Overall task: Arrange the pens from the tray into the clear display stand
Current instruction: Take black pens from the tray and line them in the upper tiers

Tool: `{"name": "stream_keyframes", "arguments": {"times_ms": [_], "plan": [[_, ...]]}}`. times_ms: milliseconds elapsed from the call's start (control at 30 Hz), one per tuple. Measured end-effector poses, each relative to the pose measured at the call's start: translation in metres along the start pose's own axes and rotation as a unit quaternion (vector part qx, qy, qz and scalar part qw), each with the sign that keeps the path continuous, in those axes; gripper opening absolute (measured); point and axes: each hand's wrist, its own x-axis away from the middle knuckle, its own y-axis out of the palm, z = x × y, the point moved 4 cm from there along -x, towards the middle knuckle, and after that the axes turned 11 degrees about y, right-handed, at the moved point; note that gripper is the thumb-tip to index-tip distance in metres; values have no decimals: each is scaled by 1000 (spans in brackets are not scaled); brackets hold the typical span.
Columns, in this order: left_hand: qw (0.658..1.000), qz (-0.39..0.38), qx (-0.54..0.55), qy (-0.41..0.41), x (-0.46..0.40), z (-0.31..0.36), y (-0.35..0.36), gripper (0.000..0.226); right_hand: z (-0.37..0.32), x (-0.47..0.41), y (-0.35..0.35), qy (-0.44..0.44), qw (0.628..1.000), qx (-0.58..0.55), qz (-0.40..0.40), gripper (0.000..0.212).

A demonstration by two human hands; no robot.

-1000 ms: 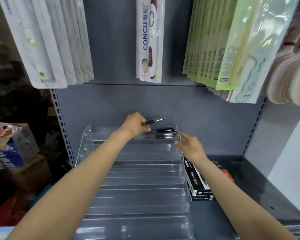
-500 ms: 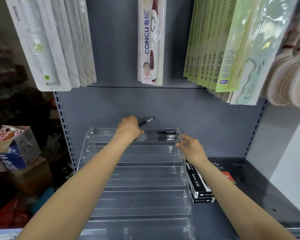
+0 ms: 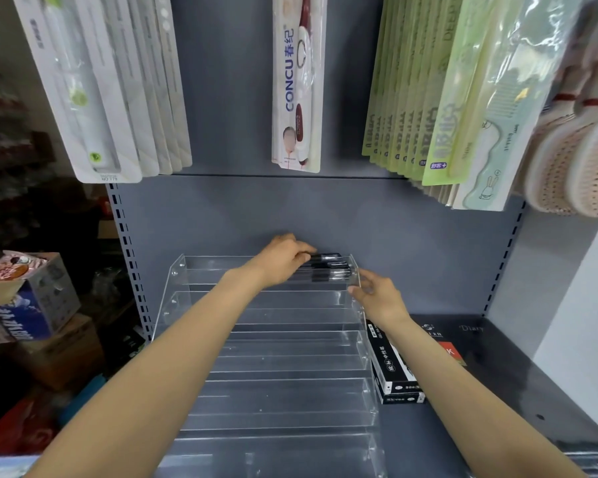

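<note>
A grey metal shop shelf [image 3: 480, 419] fills the lower frame, backed by a grey panel hung with packaged toothbrushes [image 3: 296, 84] and combs [image 3: 463, 108]. A clear tiered display stand [image 3: 277, 391] sits at centre. On its top tier, black pens [image 3: 332, 269] lie together. The left hand [image 3: 283, 260] curls its fingers on the pens. The right hand [image 3: 377, 298], fingers loosely bent, touches the stand's right wall. Blurred boxes crowd the left edge.
</note>
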Motion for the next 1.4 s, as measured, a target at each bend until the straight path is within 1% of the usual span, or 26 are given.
{"name": "stream_keyframes", "arguments": {"times_ms": [100, 167, 267, 533, 700, 833, 967, 1200, 1267, 1400], "plan": [[998, 7, 65, 15, 0, 7, -2, 12, 1, -1, 0, -2, 1000, 7, 0, 44], [998, 1, 63, 13, -1, 9, -3, 9, 1, -2, 0, -3, 1000, 11, -1, 44], [999, -6, 35, 10, -3, 11, -3, 14, 2, -3, 1, -3, 1000, 9, 0, 44], [1000, -20, 11, 3, 5, 13, 3, 32, 2, -4, 2, -11, 1000, 7, 1, 43], [999, -25, -9, 29, 8, 13, 8, 37, 3, -5, 2, -13, 1000, 9, 6, 43], [999, -15, -1, 38, 3, 15, 13, 37, 3, -5, 2, -13, 1000, 4, 7, 44], [1000, 12, 12, 25, -2, 16, 15, 32, 4, -6, 2, -18, 1000, 8, 7, 44], [1000, 15, 9, 15, -3, 19, 16, 28, 5, -6, 3, -26, 1000, 5, 4, 42], [999, 35, 18, 14, 0, 23, 16, 27, 5, -7, 2, -23, 1000, 2, -1, 44], [990, 141, 4, 6, 13, 30, 10, 22, 8, -3, -4, -29, 1000, -8, -10, 48]]}}
